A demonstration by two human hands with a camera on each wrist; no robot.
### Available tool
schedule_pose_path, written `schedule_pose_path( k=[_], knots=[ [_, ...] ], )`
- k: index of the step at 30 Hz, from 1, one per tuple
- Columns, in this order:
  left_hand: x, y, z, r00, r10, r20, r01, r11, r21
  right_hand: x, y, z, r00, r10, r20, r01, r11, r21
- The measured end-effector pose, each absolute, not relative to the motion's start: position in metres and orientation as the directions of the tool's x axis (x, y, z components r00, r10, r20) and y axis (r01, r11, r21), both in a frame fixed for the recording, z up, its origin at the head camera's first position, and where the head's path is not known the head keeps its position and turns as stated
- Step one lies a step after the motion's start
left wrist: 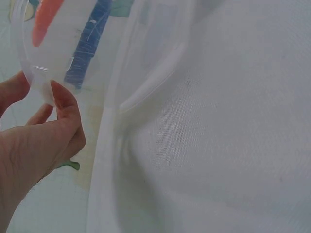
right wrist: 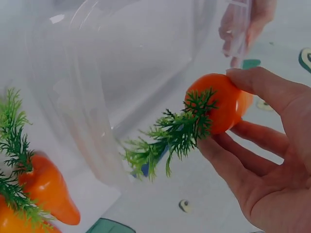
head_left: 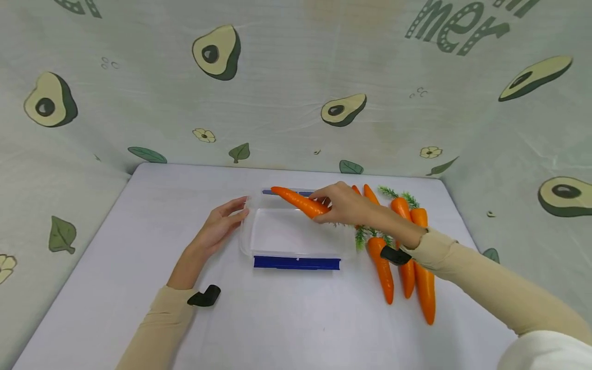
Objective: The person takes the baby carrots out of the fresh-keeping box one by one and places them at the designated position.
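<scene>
A clear plastic container with blue side clips stands mid-table. My left hand pinches its left rim between thumb and fingers, as the left wrist view also shows at the clear wall. Over the container, my right hand grips an orange carrot near its leafy top, the tip pointing left. In the right wrist view the carrot's thick end sits between thumb and fingers, its green fronds hanging over the container's rim.
Right of the container lie several more carrots with green tops, some partly under my right forearm. A blue clip sticks out from the container's near side. Avocado-printed cloth walls the back and sides of the white table.
</scene>
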State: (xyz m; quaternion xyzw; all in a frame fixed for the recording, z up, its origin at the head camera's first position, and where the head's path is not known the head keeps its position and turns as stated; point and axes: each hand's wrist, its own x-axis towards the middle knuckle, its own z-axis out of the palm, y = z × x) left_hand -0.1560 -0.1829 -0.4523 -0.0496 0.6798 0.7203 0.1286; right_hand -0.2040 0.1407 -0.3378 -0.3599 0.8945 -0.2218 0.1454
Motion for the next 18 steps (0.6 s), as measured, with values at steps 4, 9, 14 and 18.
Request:
schedule_pose_path(
  k=[4,9,14,18],
  knots=[
    [-0.157,-0.183,-0.453,-0.964,0.115,-0.238,-0.244,-0.047,0.969,-0.2,0.151,-0.333,-0.727,-0.684,-0.064,-0.557,0.641,-0.528],
    [-0.157,-0.183,-0.455,-0.968,0.121,-0.219,-0.228,-0.068,0.971,-0.195,0.163,-0.328,-0.755,-0.655,-0.027,-0.53,0.634,-0.563],
    [-0.157,-0.183,-0.454,-0.968,0.123,-0.219,-0.228,-0.065,0.971,-0.19,0.178,-0.326,-0.795,-0.607,0.02,-0.516,0.658,-0.548],
    [-0.156,-0.182,-0.453,-0.967,0.117,-0.226,-0.234,-0.057,0.971,-0.185,0.192,-0.326,-0.836,-0.547,0.043,-0.479,0.69,-0.543]
  ],
)
